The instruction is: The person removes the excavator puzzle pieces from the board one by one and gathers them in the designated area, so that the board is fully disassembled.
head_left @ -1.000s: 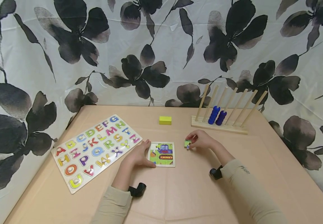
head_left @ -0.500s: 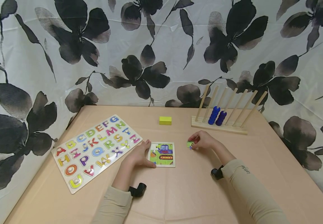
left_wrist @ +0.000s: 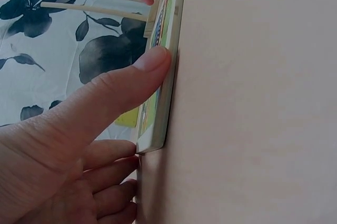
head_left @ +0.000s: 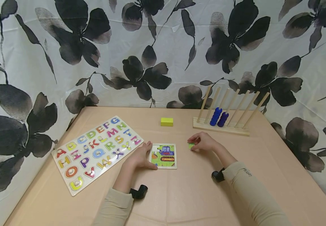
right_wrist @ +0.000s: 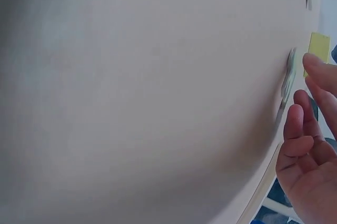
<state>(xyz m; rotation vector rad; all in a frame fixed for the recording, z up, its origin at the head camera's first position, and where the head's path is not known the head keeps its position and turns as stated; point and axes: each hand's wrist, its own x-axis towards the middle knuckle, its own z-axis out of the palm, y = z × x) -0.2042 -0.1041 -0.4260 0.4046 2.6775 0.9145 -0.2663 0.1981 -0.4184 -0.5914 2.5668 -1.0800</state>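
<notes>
A near-square puzzle board in a pale wooden frame (head_left: 175,156) lay flat on the smooth, faintly creased tan tabletop (head_left: 179,197), just beside a white board of glossy, knobbed alphabet letters (head_left: 81,171). Its bright green print carried a blue-and-purple vehicle on an orange-red track (head_left: 167,152). The left hand (head_left: 138,157) was spread wide along the puzzle board's left side, its thumb laid against the near edge and its fingers touching the side.

To the right, well apart from the puzzle board, the right hand (head_left: 205,142) bent its fingers over small, flat, green-topped pieces (head_left: 191,146) (the right wrist view caught them edge-on, as thin layers). Whether thumb and finger pinched any of them could not be told. Farther off stood a pale wooden rack with seven slender round pegs (head_left: 200,125), two of them threaded with rounded blue beads (head_left: 216,116), and a plain yellow rectangular block (head_left: 167,121).

Being so nearly square, the puzzle board showed no plain long axis; its far edge ran roughly parallel to the table's. The vehicle stood upright to the person, track nearest, running left to right. The green-topped pieces were too hidden to show theirs.
</notes>
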